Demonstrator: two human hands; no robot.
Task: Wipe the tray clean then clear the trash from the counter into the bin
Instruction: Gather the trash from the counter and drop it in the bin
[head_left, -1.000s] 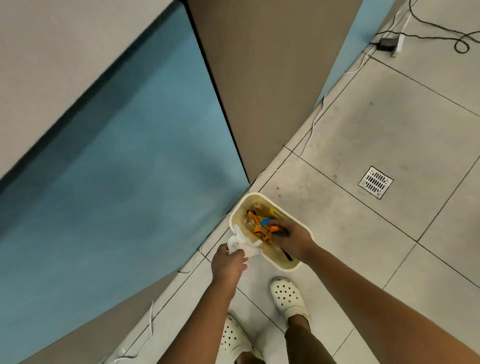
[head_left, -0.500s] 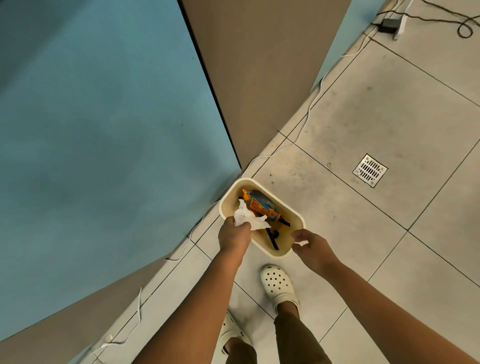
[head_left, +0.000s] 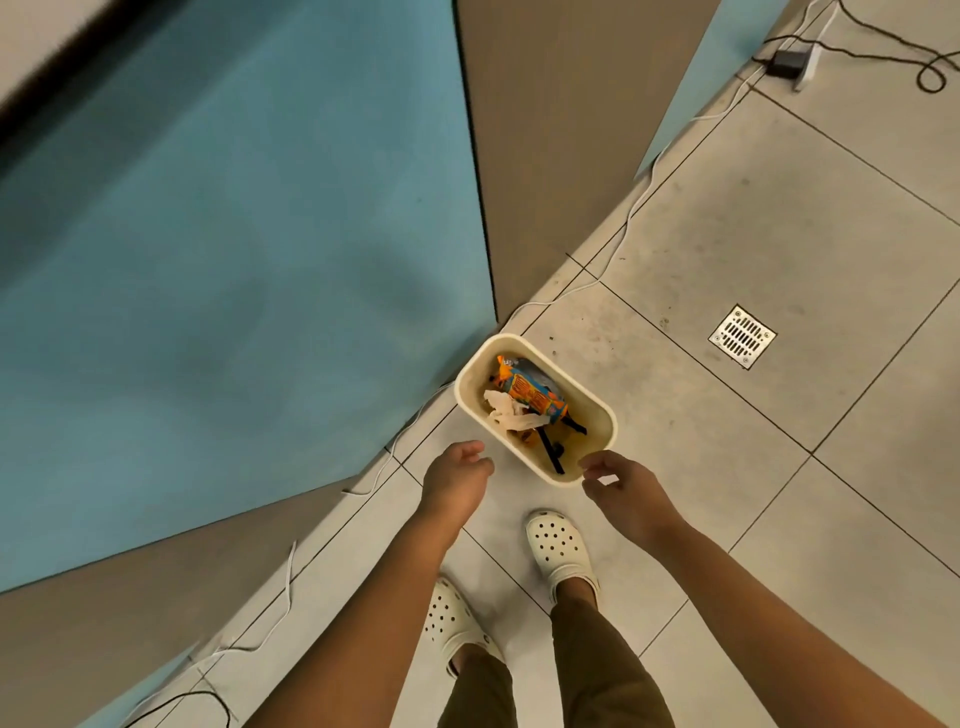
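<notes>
Tissue (head_left: 506, 410) now dropped from left hand (head_left: 453, 480), lying in bin (head_left: 470, 375) beside orange wrapper (head_left: 535, 396), just beyond the fingers. Both hands empty, fingers loosely spread, right hand (head_left: 621, 491) at bin's rim. Trash-clearing apparently finished.

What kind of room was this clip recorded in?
Probably a kitchen or utility area: tiled floor with a metal floor drain, a small cream bin holding wrappers, standing beside a blue-fronted counter.
</notes>
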